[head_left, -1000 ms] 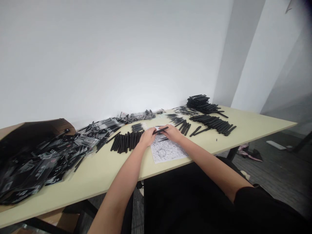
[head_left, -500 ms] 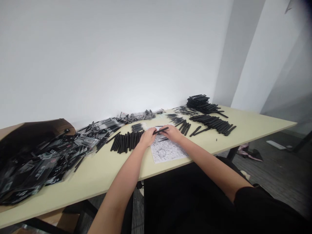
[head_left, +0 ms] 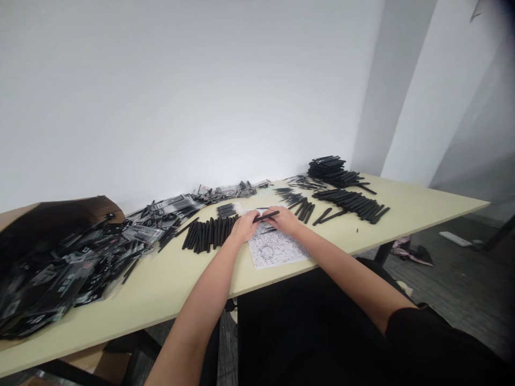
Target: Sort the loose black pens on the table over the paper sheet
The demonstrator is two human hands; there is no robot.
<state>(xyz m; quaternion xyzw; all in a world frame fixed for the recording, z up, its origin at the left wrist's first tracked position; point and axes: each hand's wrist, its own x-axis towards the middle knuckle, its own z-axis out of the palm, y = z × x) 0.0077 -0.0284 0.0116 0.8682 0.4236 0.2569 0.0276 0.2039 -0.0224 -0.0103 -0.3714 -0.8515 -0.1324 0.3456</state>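
Reaching across a pale cream tabletop (head_left: 169, 289), the person has the left forearm (head_left: 197, 300) and right forearm (head_left: 346, 273) stretched forward and angled inward. Well left of the left hand (head_left: 243, 228) sits an open cardboard box (head_left: 60, 210), with a spill of black packets in clear plastic sleeves (head_left: 68, 273) in front of it. Just left of that hand lies a tight row of black pens (head_left: 207, 234); a stacked pile of pens (head_left: 328, 171) stands beyond the right hand (head_left: 284, 221). Beneath both hands lies a printed black-and-white sheet (head_left: 276, 247).

The hands nearly meet above the sheet, their fingers curled, not spread. A slim black pen (head_left: 265, 216) lies across the small gap between them, its left end at the left fingertips and its right end at the right fingers. Both hands seem to pinch it, though the exact finger placement is too small to tell. It looks light, stiff and smooth, so a fingertip hold around the barrel would probably be the surest.
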